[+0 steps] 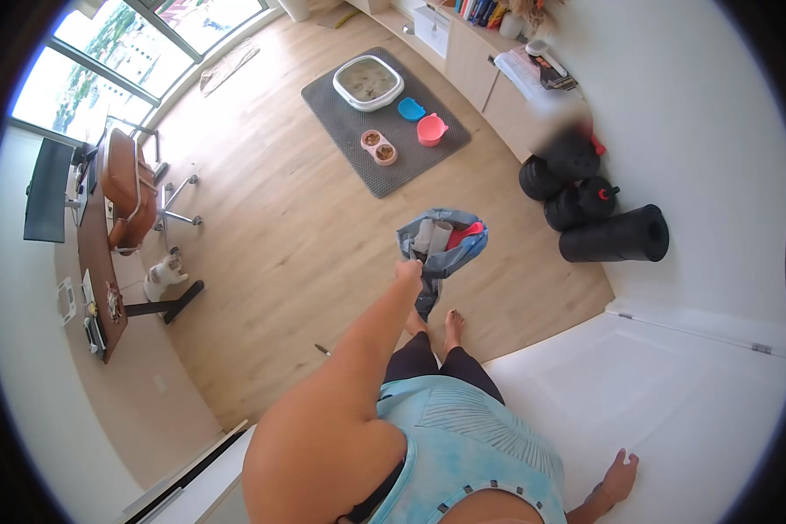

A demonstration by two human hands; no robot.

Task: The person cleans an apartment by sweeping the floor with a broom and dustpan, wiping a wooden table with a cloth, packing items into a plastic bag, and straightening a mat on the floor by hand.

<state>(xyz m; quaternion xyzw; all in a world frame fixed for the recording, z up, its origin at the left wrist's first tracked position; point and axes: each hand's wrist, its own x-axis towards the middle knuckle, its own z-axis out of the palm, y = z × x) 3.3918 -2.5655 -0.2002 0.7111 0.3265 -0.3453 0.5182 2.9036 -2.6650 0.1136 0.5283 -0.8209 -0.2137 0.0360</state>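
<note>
My left hand [410,270] is closed on the rim of a grey-blue plastic bag [437,269], held out in front of me above the floor. The bag's mouth is open and shows a grey roll and a red item inside. Down at the lower right, my right hand [621,476] is beside the white door [585,384]. Its fingers are partly bent and apart, with nothing visible between them.
A grey mat [341,135] carries a litter box [368,106], a blue scoop-like item, a pink bowl and a double food bowl. At left are a cat [162,276], chair [131,188] and desk. Black weights and a roll [611,236] line the right wall.
</note>
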